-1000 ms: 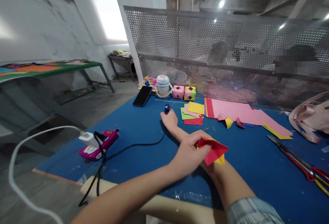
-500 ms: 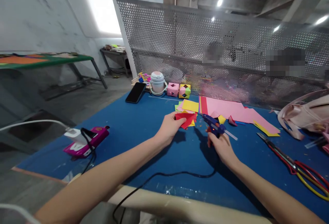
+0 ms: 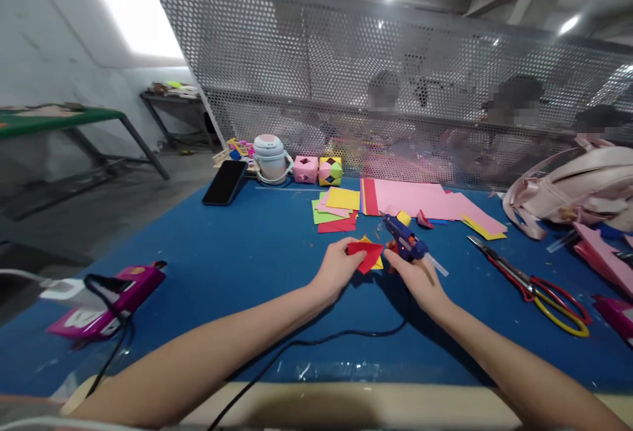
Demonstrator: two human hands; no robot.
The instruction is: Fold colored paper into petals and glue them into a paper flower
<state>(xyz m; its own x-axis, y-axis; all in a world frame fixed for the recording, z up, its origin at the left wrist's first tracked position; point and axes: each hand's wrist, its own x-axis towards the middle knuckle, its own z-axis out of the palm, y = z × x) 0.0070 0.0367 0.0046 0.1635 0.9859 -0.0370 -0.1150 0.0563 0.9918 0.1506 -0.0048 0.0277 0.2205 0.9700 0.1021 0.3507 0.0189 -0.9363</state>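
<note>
My left hand (image 3: 339, 266) is closed on a folded piece of red paper (image 3: 366, 256), pinched between thumb and fingers. Yellow paper (image 3: 378, 263) shows behind the red piece, at its edges. In my right hand (image 3: 420, 283) is a blue hot glue gun (image 3: 406, 238), with a clear glue stick poking out of its back. The gun's nozzle points up and left, past the far side of the red paper. My right thumb and index finger come close to the paper's right corner; whether they touch it I cannot tell.
Behind my hands lie coloured paper squares (image 3: 343, 199) and pink sheets (image 3: 415, 197). Two folded paper cubes (image 3: 306, 169), a white lidded cup (image 3: 271, 159) and a phone (image 3: 225, 182) stand near the mesh panel. Scissors (image 3: 534, 286) lie right, a magenta power strip (image 3: 111, 302) left.
The view has turned right. My left hand has brought the red paper nearer to me and closer to my right hand. The nozzle now sits beyond the paper instead of beside it.
</note>
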